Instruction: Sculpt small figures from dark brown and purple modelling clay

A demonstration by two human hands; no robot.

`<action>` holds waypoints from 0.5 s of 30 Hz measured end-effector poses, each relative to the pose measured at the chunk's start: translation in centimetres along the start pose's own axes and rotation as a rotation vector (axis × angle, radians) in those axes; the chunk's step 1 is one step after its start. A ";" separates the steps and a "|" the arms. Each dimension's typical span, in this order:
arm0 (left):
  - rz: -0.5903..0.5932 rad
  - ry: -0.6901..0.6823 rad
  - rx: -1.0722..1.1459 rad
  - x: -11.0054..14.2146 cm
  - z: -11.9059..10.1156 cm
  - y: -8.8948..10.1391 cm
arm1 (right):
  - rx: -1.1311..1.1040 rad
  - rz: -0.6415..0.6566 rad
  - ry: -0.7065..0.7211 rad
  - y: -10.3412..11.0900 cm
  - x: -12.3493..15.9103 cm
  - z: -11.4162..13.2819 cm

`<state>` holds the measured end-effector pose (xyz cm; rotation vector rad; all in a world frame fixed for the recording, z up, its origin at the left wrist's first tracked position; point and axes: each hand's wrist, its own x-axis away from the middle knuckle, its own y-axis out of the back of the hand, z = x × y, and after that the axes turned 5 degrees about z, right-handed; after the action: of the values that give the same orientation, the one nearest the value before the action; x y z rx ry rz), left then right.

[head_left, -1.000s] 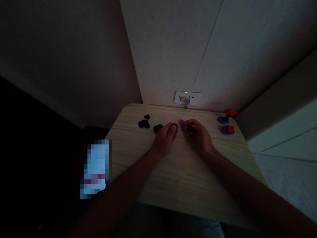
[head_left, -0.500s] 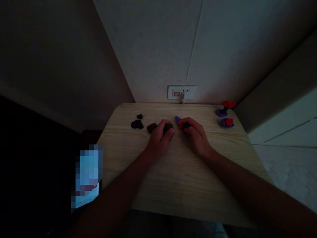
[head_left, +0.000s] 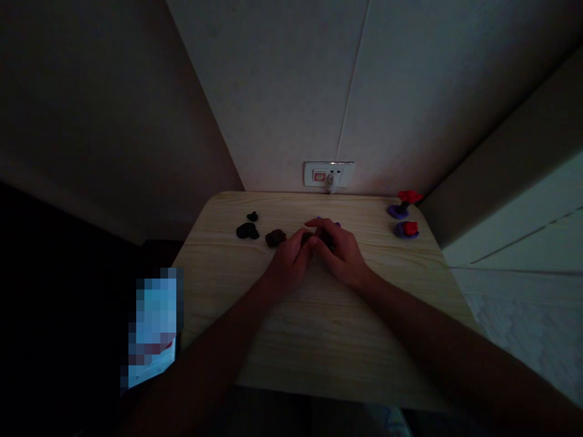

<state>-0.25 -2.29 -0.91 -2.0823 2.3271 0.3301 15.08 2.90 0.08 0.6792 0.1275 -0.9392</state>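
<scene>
My left hand (head_left: 290, 260) is closed around a dark brown lump of modelling clay (head_left: 306, 237), only part of which shows. Against it, my right hand (head_left: 339, 252) has its thumb and curled fingers closed at the same lump; the inside of its grip is dark. Behind the right fingers a purple clay piece (head_left: 337, 224) peeks out, mostly hidden. Just left of my left hand another brown clay lump (head_left: 275, 238) lies on the wooden table (head_left: 337, 340).
Farther left lie a larger black clay piece (head_left: 247, 230) and a smaller one (head_left: 252, 216). At the right stand a red flower on a purple base (head_left: 398, 212) and a red piece on purple (head_left: 407, 229). A wall socket (head_left: 328, 175) with a plug is behind; a blurred lit screen (head_left: 155, 328) is lower left.
My right hand has moved left, away from beside the purple piece, and now meets my left hand at the brown lump. The view has swung slightly to the right.
</scene>
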 end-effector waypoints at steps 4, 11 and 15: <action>0.015 0.101 0.291 -0.1 0.4 -0.3 | -0.001 0.061 0.080 0.3 0.1 -0.1; 0.088 0.264 0.710 -0.1 -0.8 -0.1 | -0.002 0.048 0.072 0.2 0.4 0.0; 0.044 0.226 0.715 -0.1 -0.8 -0.2 | -0.075 -0.030 -0.056 0.1 0.5 0.1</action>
<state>0.05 -2.34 -0.15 -1.7611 2.1297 -0.6731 15.43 2.46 0.01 0.5822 0.1226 -0.9766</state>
